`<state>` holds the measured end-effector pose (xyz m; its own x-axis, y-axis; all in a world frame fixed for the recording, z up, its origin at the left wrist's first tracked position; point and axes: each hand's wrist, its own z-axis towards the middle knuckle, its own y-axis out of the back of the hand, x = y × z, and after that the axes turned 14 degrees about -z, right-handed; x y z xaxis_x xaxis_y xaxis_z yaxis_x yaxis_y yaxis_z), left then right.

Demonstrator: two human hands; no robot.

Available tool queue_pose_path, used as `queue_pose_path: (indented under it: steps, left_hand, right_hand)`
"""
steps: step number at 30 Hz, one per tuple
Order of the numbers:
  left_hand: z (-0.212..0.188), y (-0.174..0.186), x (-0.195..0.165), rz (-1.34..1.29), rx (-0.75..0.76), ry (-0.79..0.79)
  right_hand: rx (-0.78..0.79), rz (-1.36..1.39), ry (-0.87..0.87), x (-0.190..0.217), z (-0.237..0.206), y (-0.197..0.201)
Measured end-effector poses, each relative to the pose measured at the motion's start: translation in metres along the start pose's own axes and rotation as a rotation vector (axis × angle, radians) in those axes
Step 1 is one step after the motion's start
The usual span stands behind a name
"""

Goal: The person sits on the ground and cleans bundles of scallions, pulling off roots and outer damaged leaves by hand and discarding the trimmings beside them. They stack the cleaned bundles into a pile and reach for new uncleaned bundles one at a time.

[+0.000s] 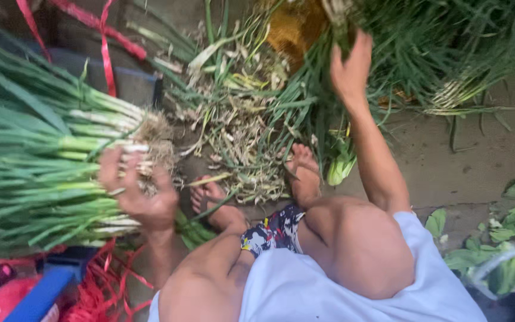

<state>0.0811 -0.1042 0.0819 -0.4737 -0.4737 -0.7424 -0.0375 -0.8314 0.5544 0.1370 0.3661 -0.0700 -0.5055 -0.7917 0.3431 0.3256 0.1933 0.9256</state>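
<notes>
My left hand grips the white root ends of a big bundle of green onions that lies across the left side, leaves pointing left. My right hand reaches far forward into a second heap of green onions at the top right, fingers spread on the stalks; whether it holds any is unclear. My bare feet rest on the ground between the two, among trimmed roots and peelings.
Red plastic twine lies at the lower left beside a blue and red object. Loose green leaves sit at the right on the concrete floor. A yellow sack shows behind the far heap.
</notes>
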Motion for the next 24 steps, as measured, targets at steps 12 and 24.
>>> queue_pose_path:
  steps: [12, 24]
  left_hand:
    - [-0.003, -0.076, -0.041, -0.39, 0.375, 0.392]
    - [-0.009, -0.089, -0.049, -0.427, 0.545, 0.479]
  right_hand:
    - [0.202, -0.29, -0.108, -0.017, 0.097, 0.016]
    - [0.46, -0.384, -0.136, -0.029, 0.061, 0.055]
